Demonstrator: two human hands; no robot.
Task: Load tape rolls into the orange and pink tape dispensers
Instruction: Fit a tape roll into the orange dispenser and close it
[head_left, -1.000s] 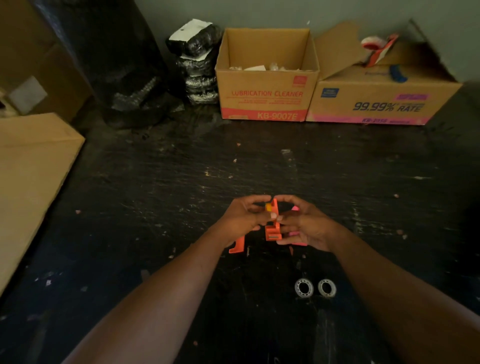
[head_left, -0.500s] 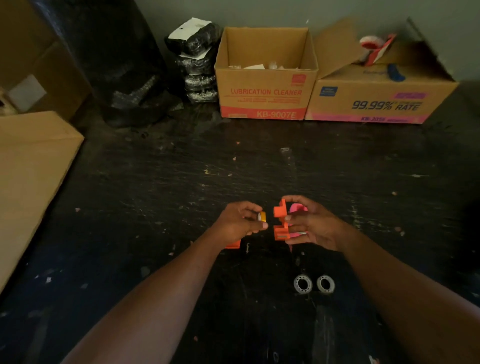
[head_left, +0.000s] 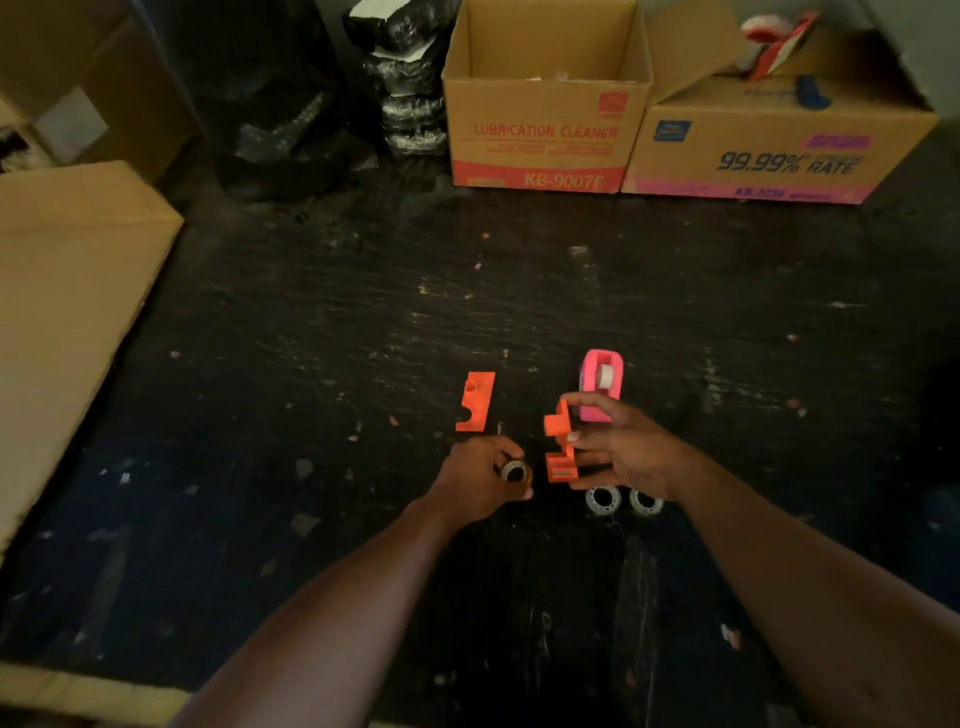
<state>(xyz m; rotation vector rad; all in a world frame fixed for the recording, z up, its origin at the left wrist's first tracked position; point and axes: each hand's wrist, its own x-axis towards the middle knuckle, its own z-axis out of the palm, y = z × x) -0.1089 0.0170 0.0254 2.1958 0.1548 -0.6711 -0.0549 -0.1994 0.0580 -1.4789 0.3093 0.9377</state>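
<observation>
On the dark surface (head_left: 363, 338) I see the pink dispenser (head_left: 600, 387) looks loaded, the right hand (head_left: 623, 452) pinching an orange dispenser half (head_left: 560, 447), the left hand (head_left: 475, 475) gripping a tape roll (head_left: 514, 471) not yet seated.

The orange dispenser (head_left: 475, 401) is in two halves, the pink dispenser (head_left: 601, 410) upright with a roll (head_left: 603, 375) inside.

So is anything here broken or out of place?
One orange dispenser half lies alone on the table, while the right hand holds the second orange half. The pink dispenser stands whole beside them. Broken or just opened, I cannot tell.
</observation>
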